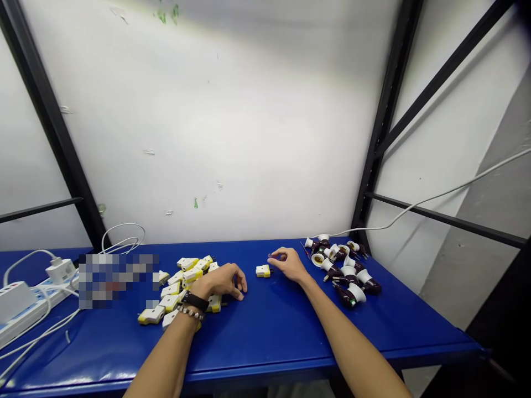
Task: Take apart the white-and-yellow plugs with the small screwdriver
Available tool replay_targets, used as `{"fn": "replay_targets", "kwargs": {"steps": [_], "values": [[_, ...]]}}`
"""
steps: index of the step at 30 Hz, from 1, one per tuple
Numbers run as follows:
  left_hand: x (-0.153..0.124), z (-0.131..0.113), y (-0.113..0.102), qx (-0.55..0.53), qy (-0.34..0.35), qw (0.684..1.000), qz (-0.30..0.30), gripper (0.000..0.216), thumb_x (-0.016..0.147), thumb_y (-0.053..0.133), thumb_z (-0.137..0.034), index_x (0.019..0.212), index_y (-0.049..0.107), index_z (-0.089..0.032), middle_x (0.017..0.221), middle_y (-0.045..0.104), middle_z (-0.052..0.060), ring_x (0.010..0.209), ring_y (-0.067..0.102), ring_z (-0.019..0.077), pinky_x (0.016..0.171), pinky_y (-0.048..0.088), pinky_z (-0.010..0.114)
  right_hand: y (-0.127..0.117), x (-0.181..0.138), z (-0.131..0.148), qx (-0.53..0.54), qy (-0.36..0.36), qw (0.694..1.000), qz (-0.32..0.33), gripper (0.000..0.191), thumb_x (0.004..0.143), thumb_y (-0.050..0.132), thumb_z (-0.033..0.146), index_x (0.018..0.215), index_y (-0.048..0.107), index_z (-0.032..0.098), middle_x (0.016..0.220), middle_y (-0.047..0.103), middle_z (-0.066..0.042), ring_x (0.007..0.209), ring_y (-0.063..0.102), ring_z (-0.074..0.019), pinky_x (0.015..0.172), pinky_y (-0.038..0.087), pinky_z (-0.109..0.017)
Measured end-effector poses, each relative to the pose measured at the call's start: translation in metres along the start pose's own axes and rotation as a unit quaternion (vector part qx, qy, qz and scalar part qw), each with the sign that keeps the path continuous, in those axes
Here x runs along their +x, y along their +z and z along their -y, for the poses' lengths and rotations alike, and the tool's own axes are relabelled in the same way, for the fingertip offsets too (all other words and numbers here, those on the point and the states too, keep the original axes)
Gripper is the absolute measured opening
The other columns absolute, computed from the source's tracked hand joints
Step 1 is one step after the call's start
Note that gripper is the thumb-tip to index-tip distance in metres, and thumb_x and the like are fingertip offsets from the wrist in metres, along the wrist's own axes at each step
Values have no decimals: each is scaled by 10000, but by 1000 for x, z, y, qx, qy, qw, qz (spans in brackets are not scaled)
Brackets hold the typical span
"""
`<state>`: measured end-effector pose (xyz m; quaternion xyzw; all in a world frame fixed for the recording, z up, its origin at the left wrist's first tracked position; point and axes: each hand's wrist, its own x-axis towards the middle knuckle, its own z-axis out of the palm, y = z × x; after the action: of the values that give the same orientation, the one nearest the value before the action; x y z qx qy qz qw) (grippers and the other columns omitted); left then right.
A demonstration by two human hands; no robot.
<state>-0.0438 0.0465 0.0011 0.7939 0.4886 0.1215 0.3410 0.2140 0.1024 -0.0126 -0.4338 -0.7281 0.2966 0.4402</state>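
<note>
Inadvertently, my right hand (pixel 290 264), nearly pinched closed, contents unclear, could knock the adjacent yellow-and-white plug (pixel 263 271) if lowered carelessly.

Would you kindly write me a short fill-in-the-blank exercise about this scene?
1. The tabletop is coloured ____.
2. The beaded bracelet is worn on the ____ wrist.
3. One plug lies apart from the other white-and-____ plugs.
4. The lamp holders lie to the ____ of the right hand.

Missing words: blue; left; yellow; right.
</note>
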Motion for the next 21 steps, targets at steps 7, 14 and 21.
{"fn": "replay_targets", "kwargs": {"steps": [7,14,21], "values": [[2,-3,10,-10,9,1000,-9,92,687,726,-290,719,761,-211,664,731,0,606,643,181,541,438,238,-5,13,-6,151,46,978,-133,533,798,636,672,857,727,149,736,709,-76,639,647,-208,529,493,-295],[16,-26,26,-53,61,973,-217,187,910,500,-319,919,639,-195,847,725,39,805,665,202,720,504,291,-6,12,0,300,89,942,-122,494,766,692,681,867,640,200,799,705,-77,642,696,-197,433,509,-257],[32,-34,39,-132,83,936,-314,170,867,597,-320,937,659,-178,872,766,59,805,725,217,735,571,314,1,8,7,367,109,921,-77,373,809,739,556,857,638,200,858,728,-79,756,744,-213,535,601,-262]]}}
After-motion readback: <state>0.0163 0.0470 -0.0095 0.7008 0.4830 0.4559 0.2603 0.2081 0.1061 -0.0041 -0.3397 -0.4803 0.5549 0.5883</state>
